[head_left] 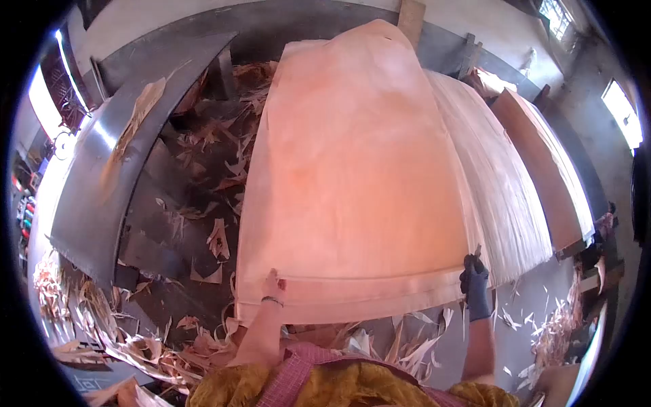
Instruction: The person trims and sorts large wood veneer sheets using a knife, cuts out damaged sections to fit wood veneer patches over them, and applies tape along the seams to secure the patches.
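A tall stack of pale wood veneer sheets (359,176) fills the middle of the head view. My left hand (273,288), bare with a bracelet at the wrist, is at the front edge of the top sheet, left of centre. Its fingers look closed on that edge, though partly hidden. My right hand (476,278) wears a dark grey glove and sits at the front right corner of the sheet. Those gloved fingers are curled around something dark and narrow, too small to identify; its tip sticks up above them.
Another veneer stack (505,176) leans out on the right, beside a brown board (529,163). To the left stands a dark metal table (102,183) with a veneer strip (141,115) on it. Torn veneer scraps (156,349) litter the floor around my front.
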{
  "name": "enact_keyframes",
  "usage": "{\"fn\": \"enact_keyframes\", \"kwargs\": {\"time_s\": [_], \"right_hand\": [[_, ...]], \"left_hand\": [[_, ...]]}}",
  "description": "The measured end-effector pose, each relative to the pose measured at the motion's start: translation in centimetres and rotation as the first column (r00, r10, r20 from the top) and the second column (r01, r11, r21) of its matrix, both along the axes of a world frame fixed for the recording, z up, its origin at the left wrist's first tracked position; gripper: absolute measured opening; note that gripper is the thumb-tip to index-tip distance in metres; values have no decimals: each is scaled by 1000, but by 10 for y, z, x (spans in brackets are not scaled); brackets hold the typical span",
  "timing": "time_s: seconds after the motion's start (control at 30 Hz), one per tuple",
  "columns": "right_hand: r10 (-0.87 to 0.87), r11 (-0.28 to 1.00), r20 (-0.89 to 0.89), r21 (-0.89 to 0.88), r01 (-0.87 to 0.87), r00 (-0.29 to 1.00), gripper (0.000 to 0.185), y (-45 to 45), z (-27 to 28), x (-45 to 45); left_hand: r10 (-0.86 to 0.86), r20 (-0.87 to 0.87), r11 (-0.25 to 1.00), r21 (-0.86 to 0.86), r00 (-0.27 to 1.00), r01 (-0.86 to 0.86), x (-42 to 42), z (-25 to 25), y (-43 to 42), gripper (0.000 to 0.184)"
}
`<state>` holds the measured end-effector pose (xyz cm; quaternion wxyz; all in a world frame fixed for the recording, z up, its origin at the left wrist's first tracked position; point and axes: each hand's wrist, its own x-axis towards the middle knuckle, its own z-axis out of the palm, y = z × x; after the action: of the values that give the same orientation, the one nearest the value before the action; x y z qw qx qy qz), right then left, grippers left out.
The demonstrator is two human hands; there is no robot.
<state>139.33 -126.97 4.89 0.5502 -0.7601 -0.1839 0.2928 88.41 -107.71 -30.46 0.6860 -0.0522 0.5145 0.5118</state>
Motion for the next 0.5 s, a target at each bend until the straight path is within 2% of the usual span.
{"fn": "enact_keyframes", "kwargs": {"time_s": [0.03,0.1,0.13,0.17,0.2,0.3,0.37,0.4,0.5], "right_hand": [[2,1000,9,9,-2,1000,21,-10,-10,15],[8,999,35,34,-9,999,21,-22,-23,45],[-20,1000,59,-18,21,998,18,-29,-32,57],[-20,1000,25,-13,21,999,18,-31,-34,67],[-20,1000,-7,-13,20,1000,17,-32,-34,74],[9,1000,10,-6,-9,1000,15,-17,-35,91],[14,999,-41,53,-11,999,16,-1,-60,112],[24,999,-9,-28,-25,1000,13,-4,-69,120],[-3,997,160,-72,15,987,14,-40,-102,108]], "left_hand": [[-90,72,978,196,993,75,-4,-9,-9,30],[70,53,982,174,996,-78,25,41,-29,27],[130,66,981,139,989,-138,42,90,-42,25],[169,61,976,127,984,-175,55,119,-50,24],[191,42,972,135,981,-195,62,128,-53,23],[207,-29,952,238,978,-194,49,38,-27,24],[201,-116,934,323,973,-155,62,51,-20,26],[199,-162,924,360,967,-130,66,58,-21,27],[227,-139,936,305,964,-176,64,74,-57,28]]}}
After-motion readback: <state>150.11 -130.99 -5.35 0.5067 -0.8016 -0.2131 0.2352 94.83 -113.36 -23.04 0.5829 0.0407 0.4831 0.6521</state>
